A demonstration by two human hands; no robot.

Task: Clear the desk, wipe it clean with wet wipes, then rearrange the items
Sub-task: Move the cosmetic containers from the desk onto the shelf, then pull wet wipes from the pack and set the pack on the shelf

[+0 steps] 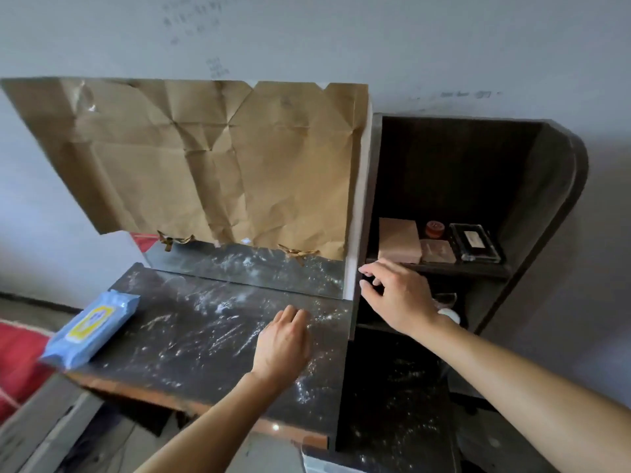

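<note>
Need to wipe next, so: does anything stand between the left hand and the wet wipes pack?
Nothing visible does. Only dusty desktop lies between the left hand and the wet wipes pack at the desk's left end.
</note>
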